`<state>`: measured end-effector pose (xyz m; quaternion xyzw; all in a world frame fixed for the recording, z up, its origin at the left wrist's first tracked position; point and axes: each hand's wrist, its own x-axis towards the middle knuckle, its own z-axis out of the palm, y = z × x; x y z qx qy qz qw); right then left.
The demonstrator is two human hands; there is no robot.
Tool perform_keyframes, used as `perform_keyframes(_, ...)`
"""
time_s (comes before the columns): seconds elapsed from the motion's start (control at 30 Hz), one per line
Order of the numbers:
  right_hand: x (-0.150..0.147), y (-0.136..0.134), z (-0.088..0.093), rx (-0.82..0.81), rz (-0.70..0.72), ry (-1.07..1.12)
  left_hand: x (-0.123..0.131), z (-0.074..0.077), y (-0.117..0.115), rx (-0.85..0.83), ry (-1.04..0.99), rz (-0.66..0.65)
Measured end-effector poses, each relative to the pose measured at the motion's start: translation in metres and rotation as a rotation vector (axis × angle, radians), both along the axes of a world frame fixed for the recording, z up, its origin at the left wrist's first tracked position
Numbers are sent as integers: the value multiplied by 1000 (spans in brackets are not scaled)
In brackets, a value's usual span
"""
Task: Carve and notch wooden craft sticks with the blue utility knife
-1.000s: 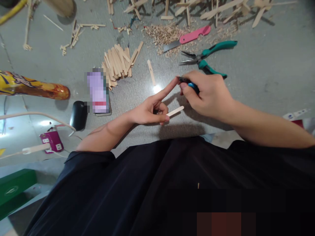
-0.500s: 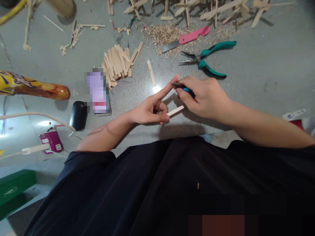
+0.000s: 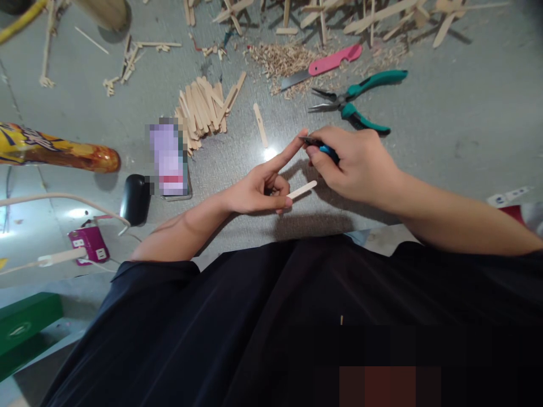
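Between the thumb and curled fingers of my left hand [image 3: 265, 189] is a pale wooden stick [image 3: 303, 190], its free end pointing right. The index finger of that hand is stretched out up and to the right. My right hand [image 3: 350, 164] is closed around a small dark-tipped tool with a blue part [image 3: 328, 151]. The tool's tip is at the left index fingertip. A notched wooden stick [image 3: 261, 125] lies on the table above my hands. Green-handled pliers [image 3: 343, 102] lie open above my right hand.
A pink-handled knife [image 3: 335, 59] touches a heap of wood shavings [image 3: 284, 59]. Wooden sticks [image 3: 203, 110] are piled beside a blurred phone [image 3: 169, 158]. At left are a black mouse-like object [image 3: 136, 199], a yellow-wrapped bottle [image 3: 55, 148] and a purple socket box [image 3: 90, 245].
My right hand and its tool have shifted slightly right and up along the left index fingertip. My left hand and its stick have barely moved.
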<state>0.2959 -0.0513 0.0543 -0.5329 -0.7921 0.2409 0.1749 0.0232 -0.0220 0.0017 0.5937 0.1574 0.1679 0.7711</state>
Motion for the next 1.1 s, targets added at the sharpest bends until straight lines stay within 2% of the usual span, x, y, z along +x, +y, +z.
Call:
perform_keyframes(0.13, 1, 1, -3, 43, -1, 13, 0, 6, -1, -33, 62, 36)
perform_keyframes(0.27, 2, 2, -9, 113, -11, 36, -2, 5, -2, -63, 56, 40)
perform_keyframes(0.53, 5, 2, -14, 104, -36, 63, -2, 4, -2, -66, 71, 66)
perform_keyframes(0.77, 4, -1, -24, 246, -18, -2, -2, -2, -1, -94, 49, 15)
perform_keyframes(0.97, -6, -5, -25, 147, -33, -133, -3, 0, 1, -110, 31, -1)
perform_keyframes(1.1, -11, -6, -33, 220, -52, -91, -5, 1, 2, -121, 53, 16)
